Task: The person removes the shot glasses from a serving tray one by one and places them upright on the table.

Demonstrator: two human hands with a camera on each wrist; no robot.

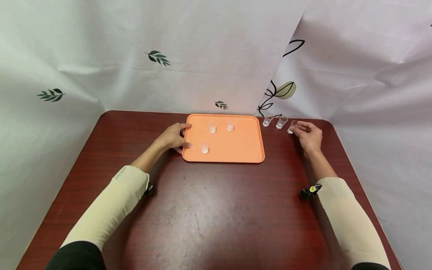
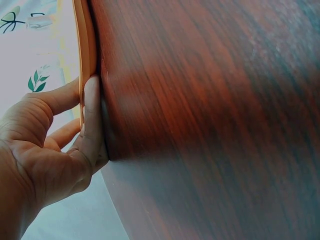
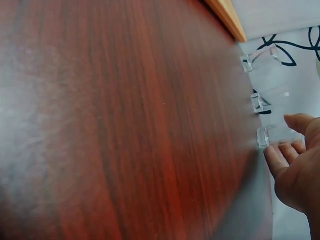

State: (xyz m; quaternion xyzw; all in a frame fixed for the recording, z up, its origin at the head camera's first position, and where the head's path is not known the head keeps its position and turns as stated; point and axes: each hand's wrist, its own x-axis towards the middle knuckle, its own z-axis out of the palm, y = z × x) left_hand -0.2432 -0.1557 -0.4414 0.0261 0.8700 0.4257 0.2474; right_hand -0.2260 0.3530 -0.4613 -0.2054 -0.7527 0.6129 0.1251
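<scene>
An orange tray (image 1: pixel 233 146) lies near the far edge of the table, bearing three small transparent shot glasses, one of them a shot glass (image 1: pixel 204 147) at the front left. My left hand (image 1: pixel 174 135) grips the tray's left edge; in the left wrist view, fingers of the left hand (image 2: pixel 55 155) lie on both sides of the rim. To the right of the tray, three more glasses stand in a row. My right hand (image 1: pixel 309 137) holds the rightmost shot glass (image 1: pixel 291 128) between thumb and fingers. The right wrist view shows this glass (image 3: pixel 263 137) with its base at the tabletop.
Left of the held glass stand the middle shot glass (image 1: pixel 281 122) and another shot glass (image 1: pixel 267 120), close to the tray's right rim. The dark red wooden table (image 1: pixel 216 210) reaches back to a white leaf-patterned curtain (image 1: pixel 202 56), which also hangs at both sides.
</scene>
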